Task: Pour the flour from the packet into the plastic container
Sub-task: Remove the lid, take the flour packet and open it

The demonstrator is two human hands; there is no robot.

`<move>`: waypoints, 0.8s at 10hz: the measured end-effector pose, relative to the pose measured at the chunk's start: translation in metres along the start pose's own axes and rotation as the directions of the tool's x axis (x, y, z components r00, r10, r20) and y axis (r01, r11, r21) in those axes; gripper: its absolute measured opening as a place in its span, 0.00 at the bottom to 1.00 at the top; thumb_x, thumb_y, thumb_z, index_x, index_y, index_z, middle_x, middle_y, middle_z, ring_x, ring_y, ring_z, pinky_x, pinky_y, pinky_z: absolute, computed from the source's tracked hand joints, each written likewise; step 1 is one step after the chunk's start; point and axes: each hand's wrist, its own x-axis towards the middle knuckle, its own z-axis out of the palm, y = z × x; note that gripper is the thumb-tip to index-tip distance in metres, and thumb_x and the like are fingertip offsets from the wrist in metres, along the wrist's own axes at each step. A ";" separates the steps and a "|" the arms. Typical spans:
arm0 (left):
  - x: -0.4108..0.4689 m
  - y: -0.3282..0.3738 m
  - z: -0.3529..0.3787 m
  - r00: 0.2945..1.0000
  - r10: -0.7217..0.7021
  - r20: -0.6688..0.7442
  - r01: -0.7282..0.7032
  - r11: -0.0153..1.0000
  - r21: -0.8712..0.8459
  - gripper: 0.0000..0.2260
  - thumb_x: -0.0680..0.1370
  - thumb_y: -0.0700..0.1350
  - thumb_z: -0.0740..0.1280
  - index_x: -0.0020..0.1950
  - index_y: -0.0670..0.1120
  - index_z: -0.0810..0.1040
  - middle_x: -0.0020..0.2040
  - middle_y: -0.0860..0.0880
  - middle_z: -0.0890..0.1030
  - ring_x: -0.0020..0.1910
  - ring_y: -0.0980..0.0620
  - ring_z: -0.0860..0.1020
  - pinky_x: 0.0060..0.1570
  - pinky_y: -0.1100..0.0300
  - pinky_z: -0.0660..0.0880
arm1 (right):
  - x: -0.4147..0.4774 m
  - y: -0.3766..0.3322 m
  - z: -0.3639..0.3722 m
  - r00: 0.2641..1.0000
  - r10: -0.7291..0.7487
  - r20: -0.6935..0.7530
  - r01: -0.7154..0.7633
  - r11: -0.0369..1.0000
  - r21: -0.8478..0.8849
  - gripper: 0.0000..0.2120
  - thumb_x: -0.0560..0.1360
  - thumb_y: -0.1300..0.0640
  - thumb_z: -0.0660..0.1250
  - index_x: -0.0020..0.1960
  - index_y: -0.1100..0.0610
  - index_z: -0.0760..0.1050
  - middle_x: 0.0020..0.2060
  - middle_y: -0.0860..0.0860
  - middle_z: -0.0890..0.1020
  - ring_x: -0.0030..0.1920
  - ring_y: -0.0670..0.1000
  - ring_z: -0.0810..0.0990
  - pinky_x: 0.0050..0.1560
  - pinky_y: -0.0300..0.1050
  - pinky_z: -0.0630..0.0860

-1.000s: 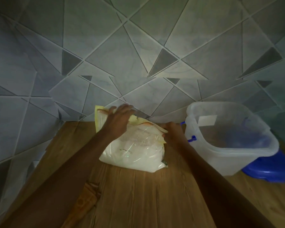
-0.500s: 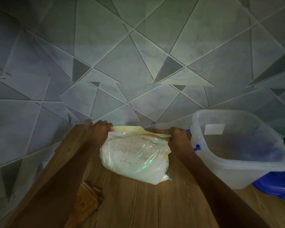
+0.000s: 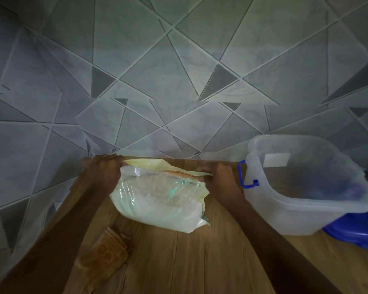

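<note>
The flour packet (image 3: 157, 200), clear plastic with a yellow top strip and white flour inside, lies on the wooden table (image 3: 189, 262) in the middle of the view. My left hand (image 3: 103, 172) grips the top left corner of the packet. My right hand (image 3: 220, 178) grips the top right corner. The top edge is stretched between the two hands. To the right stands the translucent plastic container (image 3: 302, 200), uncovered, with a blue handle clip (image 3: 245, 175) on its near left side. It looks empty.
A blue lid (image 3: 357, 232) lies under or behind the container at the right edge. A brown wooden object (image 3: 103, 251) lies on the table beside my left forearm. A grey tiled wall (image 3: 179, 81) rises right behind the table.
My left hand moved from the top of the packet to its top left corner. Both hands now pull the top edge apart, and the packet sits more upright.
</note>
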 end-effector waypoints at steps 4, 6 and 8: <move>-0.002 0.116 -0.048 0.951 -0.016 -0.308 -0.131 0.884 -0.448 0.14 0.71 0.38 0.72 0.55 0.48 0.81 0.55 0.49 0.79 0.54 0.45 0.78 0.59 0.45 0.68 | 0.005 0.065 -0.009 0.904 -0.293 0.312 0.062 0.811 0.582 0.15 0.78 0.54 0.68 0.61 0.39 0.81 0.50 0.37 0.85 0.51 0.41 0.85 0.53 0.37 0.81; -0.036 0.187 -0.067 0.932 0.236 -0.275 -0.359 0.500 -0.788 0.04 0.76 0.44 0.70 0.49 0.48 0.84 0.48 0.53 0.82 0.45 0.57 0.80 0.45 0.59 0.79 | -0.006 0.057 -0.010 0.999 0.025 -0.035 -0.003 0.849 0.528 0.14 0.66 0.69 0.79 0.50 0.62 0.83 0.45 0.56 0.86 0.44 0.48 0.86 0.49 0.46 0.83; -0.042 0.223 -0.064 0.989 0.096 -0.109 -0.141 0.436 -0.889 0.13 0.74 0.58 0.72 0.43 0.49 0.84 0.41 0.55 0.85 0.37 0.57 0.81 0.41 0.63 0.80 | -0.009 0.046 -0.014 0.991 0.081 -0.109 -0.022 0.888 0.459 0.12 0.73 0.72 0.70 0.45 0.56 0.84 0.40 0.51 0.86 0.40 0.45 0.83 0.44 0.34 0.81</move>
